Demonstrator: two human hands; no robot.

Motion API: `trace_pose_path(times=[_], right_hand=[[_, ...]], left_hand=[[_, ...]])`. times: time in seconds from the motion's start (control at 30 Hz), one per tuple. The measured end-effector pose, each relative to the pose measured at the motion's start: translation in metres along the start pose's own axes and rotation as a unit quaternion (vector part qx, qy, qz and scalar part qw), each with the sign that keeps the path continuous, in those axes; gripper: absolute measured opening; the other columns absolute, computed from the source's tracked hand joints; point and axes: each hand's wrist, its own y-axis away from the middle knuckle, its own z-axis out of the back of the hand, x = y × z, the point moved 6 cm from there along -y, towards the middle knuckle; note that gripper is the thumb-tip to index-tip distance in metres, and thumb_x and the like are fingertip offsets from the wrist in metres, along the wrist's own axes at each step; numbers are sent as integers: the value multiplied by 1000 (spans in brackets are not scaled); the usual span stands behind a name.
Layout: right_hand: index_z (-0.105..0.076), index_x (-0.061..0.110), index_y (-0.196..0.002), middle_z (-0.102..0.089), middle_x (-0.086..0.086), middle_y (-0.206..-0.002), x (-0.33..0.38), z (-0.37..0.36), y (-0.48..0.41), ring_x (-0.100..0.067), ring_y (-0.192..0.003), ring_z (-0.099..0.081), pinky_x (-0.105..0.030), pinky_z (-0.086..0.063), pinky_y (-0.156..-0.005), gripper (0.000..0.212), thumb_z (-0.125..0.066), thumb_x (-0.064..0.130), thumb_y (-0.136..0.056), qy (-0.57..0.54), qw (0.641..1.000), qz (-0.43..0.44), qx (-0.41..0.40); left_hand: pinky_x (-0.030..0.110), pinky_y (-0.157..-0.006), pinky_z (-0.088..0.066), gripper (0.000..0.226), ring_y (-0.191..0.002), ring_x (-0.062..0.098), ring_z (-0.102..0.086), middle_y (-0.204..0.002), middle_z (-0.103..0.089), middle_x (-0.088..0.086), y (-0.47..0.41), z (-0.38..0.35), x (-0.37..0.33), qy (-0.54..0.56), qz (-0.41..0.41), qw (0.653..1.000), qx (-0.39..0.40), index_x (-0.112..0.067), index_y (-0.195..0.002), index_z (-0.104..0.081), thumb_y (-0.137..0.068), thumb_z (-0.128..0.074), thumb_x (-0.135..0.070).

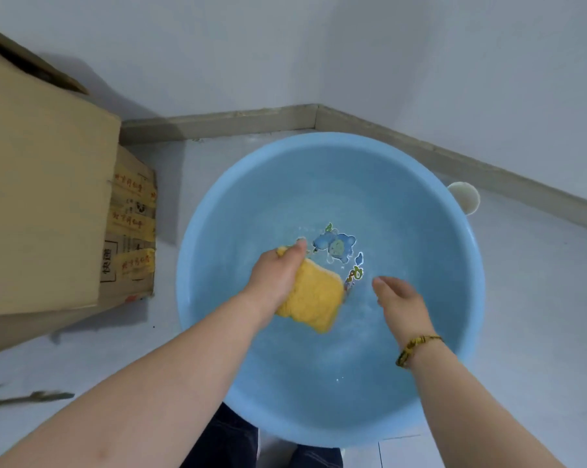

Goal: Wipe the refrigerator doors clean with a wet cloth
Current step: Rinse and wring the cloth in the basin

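A round light-blue basin (467, 265) holding water sits on the floor in a corner of the room. My left hand (275, 275) grips a yellow cloth (314, 297) over the water near the basin's middle; the cloth hangs below and to the right of the hand. My right hand (400, 300) hovers just right of the cloth with its fingers relaxed, holding nothing. A yellow bracelet is on my right wrist. A cartoon print shows on the basin's bottom. The refrigerator is out of view.
A large cardboard box (45, 204) with yellow tape stands left of the basin. A small pale round object (465, 197) peeks out behind the basin's right rim. White walls and a grey baseboard (238, 121) close the corner. My knees show at the bottom edge.
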Motion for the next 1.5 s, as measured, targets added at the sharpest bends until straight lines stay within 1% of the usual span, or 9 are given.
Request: trace_pose_path(times=[0.23, 0.37, 0.47, 0.6, 0.77, 0.97, 1.33, 1.43, 1.5], right_hand=[[-16, 28, -141, -35, -2, -140, 55, -9, 72, -18, -127, -37, -35, -29, -103, 109, -72, 51, -50, 225, 904, 364, -4], [-56, 10, -110, -62, -9, -103, 97, 21, 73, -26, -101, -57, -30, -46, -77, 51, -75, 21, -64, 174, 908, 376, -65], [-44, 14, -83, -61, -14, -69, 133, 44, 104, -19, -76, -43, -22, -34, -60, 17, -50, 17, -67, 255, 773, 546, -195], [-42, 11, -80, -58, -12, -69, 151, 36, 124, -22, -77, -45, -28, -41, -63, 12, -43, 22, -86, 290, 651, 685, -149], [-41, 14, -86, -59, 1, -83, 151, 19, 118, -19, -56, -56, -19, -40, -41, 20, -49, 14, -69, 459, 566, 680, -85], [-58, 12, -104, -66, -1, -90, 138, -2, 87, -20, -77, -64, -22, -29, -52, 38, -72, 21, -70, 645, 637, 421, 33], [-58, 14, -90, -53, -3, -90, 106, 12, 73, -19, -81, -49, -24, -39, -67, 12, -63, 19, -81, 386, 895, 53, 216], [-51, 14, -89, -53, -3, -86, 108, 18, 79, -20, -79, -49, -21, -38, -56, 16, -64, 18, -80, 355, 914, 53, 191], [-50, 14, -94, -55, -4, -88, 111, 24, 81, -23, -80, -50, -25, -37, -59, 15, -58, 19, -82, 394, 911, 70, 97]], left_hand=[[30, -81, -42, 39, -80, 17, -54, -76, -57, -1, 55, -35, -67, -12, -72, 991, 112, -19, -69, -56, -91, -40, -46], [22, -62, -45, 70, -61, 8, -59, -61, -63, -6, 89, -51, -90, 109, 1, 957, 269, -23, -63, -63, -85, -13, -65], [26, -66, -52, 79, -71, 16, -66, -76, -70, 4, 94, -47, -81, 221, 123, 904, 343, -15, -79, -68, -77, -16, -75], [41, -69, -57, 80, -97, 25, -63, -99, -71, 1, 123, -58, -65, 103, 181, 829, 519, -17, -106, -62, -45, -73, -68], [13, -40, -36, 52, -48, 2, -53, -72, -69, -10, 121, -51, -69, -128, 132, 840, 511, -20, -84, -49, -53, -75, -52], [23, -65, -48, 18, -58, 3, -51, -78, -61, -11, 87, -52, -85, -611, -61, 746, 260, -21, -70, -48, -81, -60, -28], [30, -71, -29, 28, -110, 27, -54, -119, -57, 8, 91, -68, -102, -753, -394, 513, 122, -7, -117, -45, -90, -44, -15], [28, -78, -35, 49, -92, 20, -61, -96, -65, 3, 96, -59, -109, -684, -487, 541, 46, -16, -95, -63, -57, -76, -43], [31, -100, -25, 75, -119, 22, -47, -129, -48, 5, 91, -40, -107, -615, -382, 690, 24, -25, -119, -55, -52, -80, -46]])
